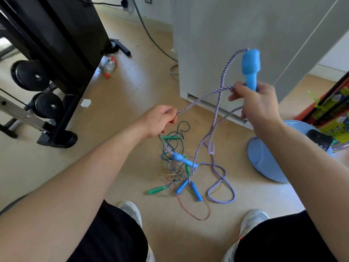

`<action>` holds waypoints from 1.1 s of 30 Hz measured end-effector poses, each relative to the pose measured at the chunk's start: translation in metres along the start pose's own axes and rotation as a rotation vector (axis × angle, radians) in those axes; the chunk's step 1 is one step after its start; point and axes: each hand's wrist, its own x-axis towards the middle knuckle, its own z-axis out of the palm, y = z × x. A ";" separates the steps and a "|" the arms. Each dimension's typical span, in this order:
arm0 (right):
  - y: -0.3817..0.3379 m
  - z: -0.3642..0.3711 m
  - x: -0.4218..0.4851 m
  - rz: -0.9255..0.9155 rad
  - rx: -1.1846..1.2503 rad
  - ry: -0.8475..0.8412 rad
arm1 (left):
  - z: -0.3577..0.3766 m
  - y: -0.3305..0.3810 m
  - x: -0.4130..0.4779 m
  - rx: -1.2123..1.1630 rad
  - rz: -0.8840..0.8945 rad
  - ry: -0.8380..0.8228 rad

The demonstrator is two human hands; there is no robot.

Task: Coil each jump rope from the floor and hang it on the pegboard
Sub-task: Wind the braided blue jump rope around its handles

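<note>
Jump rope (217,106), braided in purple and white, is the item in hand, part lifted and part trailing on the floor.

Right fingers (236,93) are curled round the stem of its blue handle (251,67), held upright, and appear to pinch rope against it. Left fingers (170,110) are closed on a strand lower down. Between the right hand (258,106) and the left hand (160,120) the rope runs taut. From the left hand it drops to the second blue handle (180,158), and further loops hang to the wooden floor (132,82).

Step assessed: coiling of the first rope, early, with few turns gathered. The next move calls for the left hand to feed another length up to the right, drawing the trailing loop (221,202) clear of the pile.

Risk: the trailing part lies against a tangle of green rope (182,129), a green handle (157,189), slim blue handles (196,191) and a thin brownish cord (196,217). A snag is likely.

Not determined: the number of turns held, masked by the right hand. Whether a pale hook-shaped piece (211,148) belongs to this rope is unclear. No pegboard is in view.
</note>
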 end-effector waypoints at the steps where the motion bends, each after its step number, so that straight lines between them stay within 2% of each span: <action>1: 0.004 -0.001 0.002 0.008 -0.160 0.010 | 0.001 0.006 -0.001 -0.041 0.023 0.017; 3: 0.007 0.004 -0.002 -0.004 -0.247 -0.071 | 0.006 0.023 -0.004 -0.117 0.103 0.015; 6: 0.000 0.023 -0.025 -0.037 -0.061 -0.404 | 0.014 0.045 -0.008 -0.175 0.190 0.005; 8: -0.004 0.031 -0.035 -0.066 -0.005 -0.509 | 0.016 0.050 -0.006 -0.206 0.197 0.036; 11: -0.005 0.029 -0.031 -0.110 0.012 -0.385 | 0.013 0.043 -0.004 -0.148 0.187 0.005; 15: -0.007 0.012 -0.010 -0.029 0.182 -0.131 | 0.004 0.008 -0.003 0.008 0.031 -0.068; 20: 0.012 -0.009 0.013 0.122 0.074 0.106 | -0.008 -0.018 -0.006 0.208 -0.080 -0.054; 23: 0.020 -0.016 0.019 0.163 -0.010 0.117 | -0.006 -0.028 -0.008 0.255 -0.083 -0.064; 27: 0.022 -0.011 0.013 0.065 -0.395 0.001 | 0.005 -0.017 -0.006 0.150 -0.012 -0.009; 28: 0.020 -0.004 0.007 0.035 -0.393 -0.068 | 0.009 -0.010 -0.006 0.147 0.014 -0.015; 31: 0.015 0.022 -0.017 0.009 -0.159 -0.368 | 0.022 0.007 -0.004 0.122 0.076 -0.038; 33: 0.012 0.033 -0.029 -0.031 -0.128 -0.515 | 0.029 0.018 -0.003 0.094 0.098 -0.065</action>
